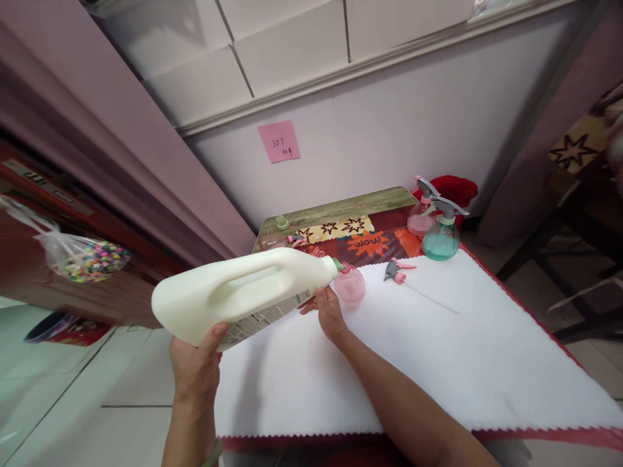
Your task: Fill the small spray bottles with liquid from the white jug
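My left hand (197, 363) grips the base end of a large pale green detergent jug (189, 295), which is tipped nearly on its side. My right hand (331, 313) supports the jug near its neck, fingers partly hidden under it. The jug's green spout (338, 264) points right, at the mouth of a round pink spray bottle (350, 287) standing on the white cloth. Whether liquid flows cannot be made out. To the right lies a grey and pink spray head (395, 271) with its thin tube on the cloth.
Two full spray bottles, one pink (419, 220) and one teal (440, 241), stand at the back right. A green cap (282, 222) and a clear bottle lying down (274, 242) are at the back left. A bag of colourful beads (92, 257) hangs left.
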A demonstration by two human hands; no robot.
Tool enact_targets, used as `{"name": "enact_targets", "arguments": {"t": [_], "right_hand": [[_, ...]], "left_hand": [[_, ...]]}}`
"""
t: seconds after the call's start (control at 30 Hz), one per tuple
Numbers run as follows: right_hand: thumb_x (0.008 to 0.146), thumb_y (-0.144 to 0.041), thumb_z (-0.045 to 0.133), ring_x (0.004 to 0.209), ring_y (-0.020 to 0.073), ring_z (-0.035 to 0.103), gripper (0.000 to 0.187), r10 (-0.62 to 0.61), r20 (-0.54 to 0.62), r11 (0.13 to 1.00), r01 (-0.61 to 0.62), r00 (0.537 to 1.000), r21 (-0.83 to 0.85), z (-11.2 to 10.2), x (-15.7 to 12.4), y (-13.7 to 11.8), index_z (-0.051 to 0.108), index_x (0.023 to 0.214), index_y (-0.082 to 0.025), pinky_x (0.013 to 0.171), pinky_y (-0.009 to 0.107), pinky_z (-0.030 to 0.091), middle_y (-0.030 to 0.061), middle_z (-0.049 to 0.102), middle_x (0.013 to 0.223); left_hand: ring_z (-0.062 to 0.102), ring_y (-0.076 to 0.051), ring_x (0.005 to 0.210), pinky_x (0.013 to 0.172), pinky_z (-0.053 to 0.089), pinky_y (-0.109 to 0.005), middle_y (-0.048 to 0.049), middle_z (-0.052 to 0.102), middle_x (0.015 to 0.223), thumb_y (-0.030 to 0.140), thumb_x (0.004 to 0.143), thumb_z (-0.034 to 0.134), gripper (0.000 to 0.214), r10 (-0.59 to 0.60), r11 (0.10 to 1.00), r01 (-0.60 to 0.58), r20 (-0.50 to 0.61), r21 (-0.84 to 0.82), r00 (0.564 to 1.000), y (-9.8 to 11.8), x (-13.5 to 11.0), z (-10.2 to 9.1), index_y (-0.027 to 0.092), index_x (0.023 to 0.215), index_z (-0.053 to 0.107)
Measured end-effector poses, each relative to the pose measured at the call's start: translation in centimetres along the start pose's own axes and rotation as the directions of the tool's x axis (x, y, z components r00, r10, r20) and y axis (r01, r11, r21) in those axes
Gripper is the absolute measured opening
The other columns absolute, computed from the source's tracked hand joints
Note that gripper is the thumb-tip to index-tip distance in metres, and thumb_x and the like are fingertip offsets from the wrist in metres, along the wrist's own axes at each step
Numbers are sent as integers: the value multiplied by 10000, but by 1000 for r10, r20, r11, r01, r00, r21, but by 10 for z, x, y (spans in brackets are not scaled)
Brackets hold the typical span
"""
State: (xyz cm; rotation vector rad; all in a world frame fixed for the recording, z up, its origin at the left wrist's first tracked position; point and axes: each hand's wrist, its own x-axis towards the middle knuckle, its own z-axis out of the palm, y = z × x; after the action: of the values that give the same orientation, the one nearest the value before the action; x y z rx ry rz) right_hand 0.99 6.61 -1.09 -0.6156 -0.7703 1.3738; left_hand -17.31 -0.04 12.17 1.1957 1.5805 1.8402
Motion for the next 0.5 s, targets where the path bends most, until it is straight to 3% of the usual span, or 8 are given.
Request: {"name": "enact_targets", "arguments": {"t": [0.5], "right_hand": [[840,-745,576,593,187,721,608,5,10,1000,-5,1000,6,0,-1,-1,573,1064,-180,514,306,613,53,726,826]], "left_hand": [[701,-235,936,878,576,-331,-67,758,993,364,538,924,693,-24,999,24,1,-46,1000,3,-1,3,170,1168,708]]}}
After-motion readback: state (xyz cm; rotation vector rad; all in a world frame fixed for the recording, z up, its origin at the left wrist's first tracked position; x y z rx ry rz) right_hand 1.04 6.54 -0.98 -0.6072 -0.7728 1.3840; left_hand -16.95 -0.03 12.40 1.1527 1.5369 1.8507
